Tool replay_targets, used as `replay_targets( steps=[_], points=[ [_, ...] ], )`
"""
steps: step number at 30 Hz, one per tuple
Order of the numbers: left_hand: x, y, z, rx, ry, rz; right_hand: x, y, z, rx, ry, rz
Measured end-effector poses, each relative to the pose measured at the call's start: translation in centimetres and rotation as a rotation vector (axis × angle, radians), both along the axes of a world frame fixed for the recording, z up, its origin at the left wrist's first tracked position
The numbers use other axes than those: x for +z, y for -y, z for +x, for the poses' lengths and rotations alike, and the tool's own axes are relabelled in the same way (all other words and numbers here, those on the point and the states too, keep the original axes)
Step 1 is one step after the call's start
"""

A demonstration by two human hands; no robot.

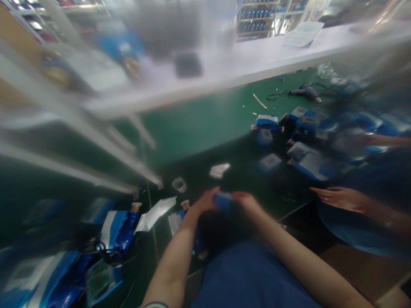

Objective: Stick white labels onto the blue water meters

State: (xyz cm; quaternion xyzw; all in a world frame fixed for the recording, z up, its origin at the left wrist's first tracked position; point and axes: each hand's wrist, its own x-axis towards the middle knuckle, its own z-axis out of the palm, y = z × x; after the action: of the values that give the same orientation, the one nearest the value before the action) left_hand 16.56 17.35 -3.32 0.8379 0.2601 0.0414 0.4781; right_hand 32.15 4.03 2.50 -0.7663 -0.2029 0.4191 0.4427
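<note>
Between my two hands is a small blue block-like part [224, 200], smeared by motion, so its exact kind cannot be made out. My left hand [207, 201] grips its left side, and my right hand [247, 202] has its fingers closed at the right side. Partly hidden under my left forearm lies a blue device with a brass-coloured threaded end [185, 205] and a white label [174, 222]. Just beyond my hands is a folded white paper [219, 170]. A small clear cup [179, 185] stands to the left of it.
Blue-and-white devices [112, 231] with cables crowd the left. More blue units [310, 160] lie at right, near a co-worker's hand [343, 199]. A heat-gun-like tool [306, 92] rests farther back. A white shelf [224, 72] on slanted legs overhangs the green table [186, 128].
</note>
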Motion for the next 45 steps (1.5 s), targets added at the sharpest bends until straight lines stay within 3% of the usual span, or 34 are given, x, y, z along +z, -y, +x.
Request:
replay_targets(
  steps=[5,11,27,33,39,45],
  points=[
    [-2.4,2.6,0.7,0.148,0.007,-0.032,-2.5,-1.7,-0.8,0.167,0.113,-0.099],
    [-3.6,2.9,0.7,0.194,0.018,-0.024,-4.2,-2.6,-0.2,0.230,0.235,-0.216],
    [-3.2,2.7,0.8,0.182,0.022,-0.008,-4.1,-3.2,-0.4,0.229,0.299,-0.285],
    [-4.1,2.6,0.8,0.177,0.013,-0.011,-4.2,-3.3,-0.3,0.250,0.329,-0.289],
    [-5.1,2.4,0.7,0.176,0.017,-0.005,-3.1,-3.1,-1.3,0.284,0.424,-0.301],
    [-4.5,2.6,0.8,0.183,0.031,-0.012,-2.0,-2.1,-2.4,0.273,0.572,-0.239]
  ],
)
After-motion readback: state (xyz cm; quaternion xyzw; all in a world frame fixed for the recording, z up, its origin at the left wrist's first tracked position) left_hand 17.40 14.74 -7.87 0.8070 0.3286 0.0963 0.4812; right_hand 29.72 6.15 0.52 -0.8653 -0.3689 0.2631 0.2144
